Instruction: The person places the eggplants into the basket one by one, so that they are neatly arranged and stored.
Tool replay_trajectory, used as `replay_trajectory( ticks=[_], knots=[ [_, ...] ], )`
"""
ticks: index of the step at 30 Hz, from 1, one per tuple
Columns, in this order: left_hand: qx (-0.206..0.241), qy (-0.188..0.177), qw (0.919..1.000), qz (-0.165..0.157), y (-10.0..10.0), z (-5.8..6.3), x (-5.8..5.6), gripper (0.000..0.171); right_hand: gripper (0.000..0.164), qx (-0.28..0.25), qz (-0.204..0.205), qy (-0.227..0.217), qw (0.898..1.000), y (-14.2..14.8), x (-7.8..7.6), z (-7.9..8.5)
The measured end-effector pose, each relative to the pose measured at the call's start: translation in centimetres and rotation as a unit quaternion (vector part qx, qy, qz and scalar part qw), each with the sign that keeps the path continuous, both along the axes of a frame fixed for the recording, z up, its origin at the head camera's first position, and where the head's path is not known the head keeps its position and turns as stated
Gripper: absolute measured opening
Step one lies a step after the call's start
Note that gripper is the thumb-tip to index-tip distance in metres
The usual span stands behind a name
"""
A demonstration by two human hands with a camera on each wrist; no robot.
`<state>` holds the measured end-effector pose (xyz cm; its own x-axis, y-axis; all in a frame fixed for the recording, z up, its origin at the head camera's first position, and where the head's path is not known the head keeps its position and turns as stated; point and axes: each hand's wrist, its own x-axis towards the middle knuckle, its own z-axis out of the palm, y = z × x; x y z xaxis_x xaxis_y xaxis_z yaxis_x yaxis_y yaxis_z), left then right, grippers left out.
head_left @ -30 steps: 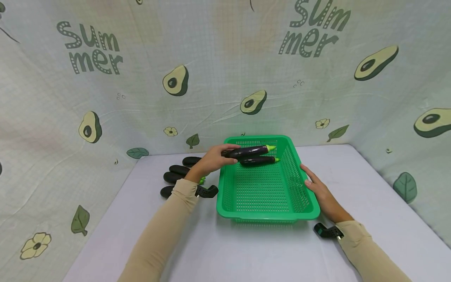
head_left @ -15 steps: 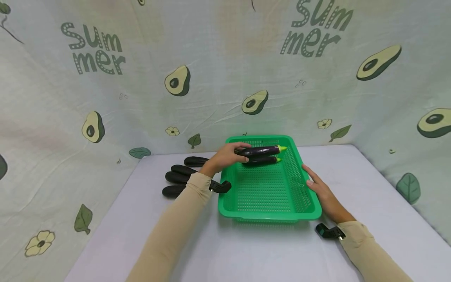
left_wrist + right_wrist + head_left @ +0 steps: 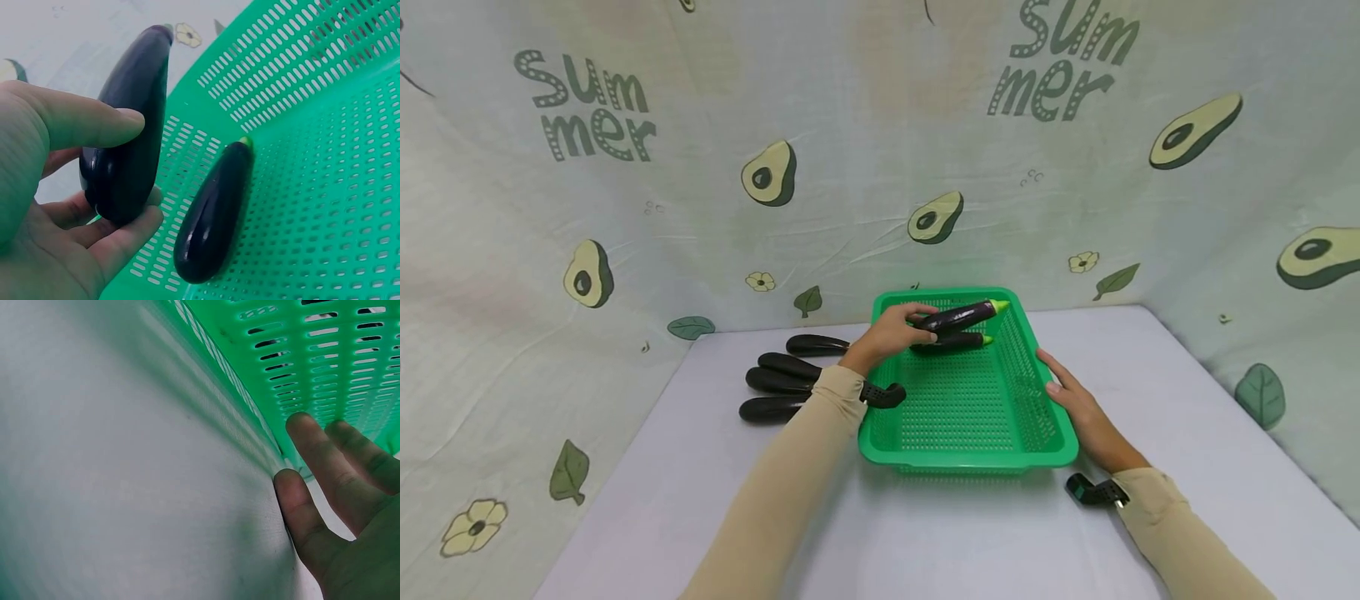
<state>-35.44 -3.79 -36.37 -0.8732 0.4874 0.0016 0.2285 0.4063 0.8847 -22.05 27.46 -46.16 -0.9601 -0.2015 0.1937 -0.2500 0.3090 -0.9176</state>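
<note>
A dark purple eggplant (image 3: 958,317) with a green stem end is gripped by my left hand (image 3: 891,335) above the far part of a green plastic basket (image 3: 966,459). Its stem end points right and slightly up. In the left wrist view my thumb lies along one side of this eggplant (image 3: 134,94), with fingers under its rounded end. Below it, a second eggplant (image 3: 212,215) lies on the basket floor beside the perforated wall. My right hand (image 3: 1086,417) touches the basket's right side; in the right wrist view its extended fingers (image 3: 331,469) reach the outer wall.
Several more eggplants (image 3: 775,408) lie on the white-covered table (image 3: 955,542) left of the basket, partly hidden by my left arm. A printed cloth (image 3: 850,108) hangs behind the table.
My left hand has moved right with the eggplant, farther over the basket, and the stem end has tilted upward. The right hand stays at the basket's side.
</note>
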Motion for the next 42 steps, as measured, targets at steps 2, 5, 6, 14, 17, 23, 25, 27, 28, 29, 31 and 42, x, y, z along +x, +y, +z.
replay_trajectory(
  ticks=[2,5,6,14,17,23,25,27,28,29,31,42],
  knots=[
    [-0.004,0.005,1.0000,0.005,0.2,-0.1,-0.1,0.048,0.056,0.003,-0.002,0.001,1.000,0.0,-0.1,0.1],
    [-0.017,0.017,0.9997,0.005,0.4,-0.3,-0.3,0.049,0.056,0.005,-0.003,0.002,1.000,-0.1,-0.1,0.2],
    [-0.022,0.021,0.9995,0.005,0.5,-0.4,-0.3,0.049,0.056,0.004,-0.002,0.003,1.000,-0.1,-0.1,0.2],
    [-0.048,0.014,0.9986,0.018,0.7,-0.7,-0.2,0.047,0.056,0.003,-0.003,0.002,1.000,-0.2,-0.1,-0.2],
    [-0.052,0.011,0.9984,0.022,0.6,-0.8,-0.1,0.046,0.056,0.004,-0.003,0.004,1.000,-0.2,-0.1,-0.2],
    [-0.091,0.042,0.9947,0.023,0.8,-1.1,-0.5,0.048,0.055,0.005,0.000,0.007,1.000,-0.2,-0.4,-0.1],
    [-0.110,0.058,0.9921,0.016,1.0,-1.1,-0.6,0.048,0.055,0.007,-0.003,0.006,1.000,-0.1,-0.3,0.0],
    [-0.130,0.074,0.9887,0.011,1.2,-1.2,-0.6,0.048,0.055,0.007,-0.005,0.004,1.000,0.0,-0.3,0.0],
    [-0.142,0.080,0.9866,0.009,1.3,-1.2,-0.6,0.048,0.055,0.006,-0.005,0.004,1.000,0.0,-0.3,0.0],
    [-0.152,0.086,0.9847,0.007,1.4,-1.2,-0.6,0.047,0.056,0.005,-0.004,0.003,1.000,0.0,-0.2,0.0],
    [-0.169,0.094,0.9811,0.005,1.4,-1.3,-0.6,0.046,0.056,0.004,-0.004,0.001,1.000,0.0,-0.2,0.0],
    [-0.218,0.104,0.9704,-0.001,1.8,-1.6,-0.2,0.047,0.057,0.003,-0.008,0.005,1.000,-0.4,0.2,0.1]
  ],
)
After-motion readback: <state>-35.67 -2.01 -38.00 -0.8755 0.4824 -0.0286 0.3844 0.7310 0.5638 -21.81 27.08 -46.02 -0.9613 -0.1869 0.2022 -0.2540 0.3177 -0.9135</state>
